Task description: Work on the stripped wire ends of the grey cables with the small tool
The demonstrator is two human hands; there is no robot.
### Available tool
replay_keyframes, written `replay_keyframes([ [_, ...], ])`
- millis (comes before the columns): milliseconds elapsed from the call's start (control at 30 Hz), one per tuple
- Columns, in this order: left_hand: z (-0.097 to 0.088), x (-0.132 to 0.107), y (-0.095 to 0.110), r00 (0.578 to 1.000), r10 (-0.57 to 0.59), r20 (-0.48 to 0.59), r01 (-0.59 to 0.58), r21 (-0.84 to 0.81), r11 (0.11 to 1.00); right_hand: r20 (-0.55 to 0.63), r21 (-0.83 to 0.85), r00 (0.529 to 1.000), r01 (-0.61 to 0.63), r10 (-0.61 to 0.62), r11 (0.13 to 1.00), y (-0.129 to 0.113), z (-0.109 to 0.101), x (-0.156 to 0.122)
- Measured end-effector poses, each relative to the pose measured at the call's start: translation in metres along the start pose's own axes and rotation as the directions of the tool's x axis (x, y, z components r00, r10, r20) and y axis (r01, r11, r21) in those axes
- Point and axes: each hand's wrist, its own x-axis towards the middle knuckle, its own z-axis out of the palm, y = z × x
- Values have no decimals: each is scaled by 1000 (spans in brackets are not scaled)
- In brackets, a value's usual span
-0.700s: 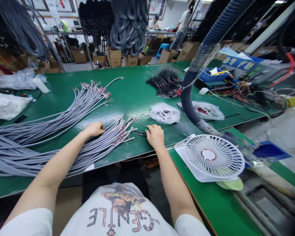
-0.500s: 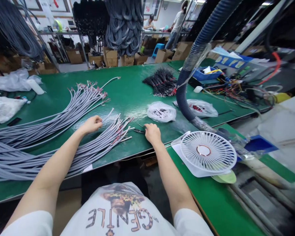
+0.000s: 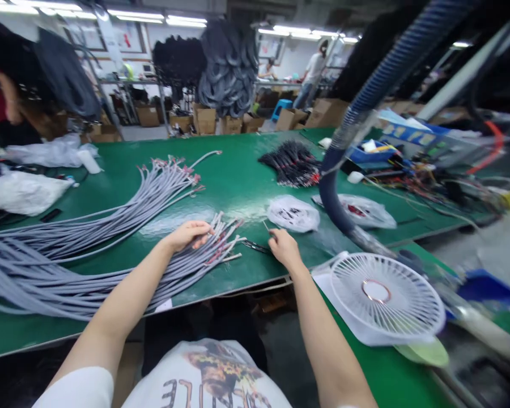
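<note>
My left hand (image 3: 192,233) is above the near bundle of grey cables (image 3: 170,277), fingers curled in a pinch around what looks like one grey cable among the bundle's stripped ends. Red and white wire ends fan out to its right. My right hand (image 3: 285,248) is closed on the table, with a thin rod-like piece (image 3: 266,225) sticking up from its fingers. A dark, plier-like tool (image 3: 255,246) lies at its fingertips, pointing at the cable ends; whether the hand grips it is unclear. Farther back rests a second bundle of grey cables (image 3: 161,190).
A bag of small parts (image 3: 293,213) and another bag (image 3: 357,209) lie beyond my right hand. Behind them is a pile of black wires (image 3: 291,163). A ribbed hose (image 3: 334,187) hangs down beside a white fan (image 3: 385,300). Other people are in the background.
My left hand has moved right, over the ends of the near bundle. My right hand has shifted slightly right, showing more of the dark tool. The camera has tilted up.
</note>
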Motion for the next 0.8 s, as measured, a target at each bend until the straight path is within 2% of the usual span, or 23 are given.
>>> replay_keyframes([
  [133, 2, 2, -5, 999, 35, 30, -33, -41, 999, -168, 124, 986, 27, -6, 992, 11, 10, -9],
  [167, 2, 1, -5, 998, 48, 34, -47, -50, 998, -267, 259, 963, 36, 36, 965, 12, 15, -11],
  [233, 2, 1, -6, 996, 77, 40, -74, -65, 995, -348, 410, 931, 48, 107, 911, 14, 28, -15],
  [333, 2, -1, -7, 993, 99, 58, -95, -76, 993, -289, 536, 932, -32, 219, 844, 14, 41, -17],
  [433, 3, -2, -6, 991, 115, 73, -109, -78, 991, -199, 621, 934, -115, 297, 775, 13, 43, -14],
  [600, 2, -2, -7, 987, 149, 52, -144, -91, 985, -182, 630, 937, -121, 297, 767, 11, 40, -8],
  [800, -4, 2, -12, 982, 182, -40, -186, -124, 975, -146, 625, 951, -125, 272, 771, 9, 39, -8],
])
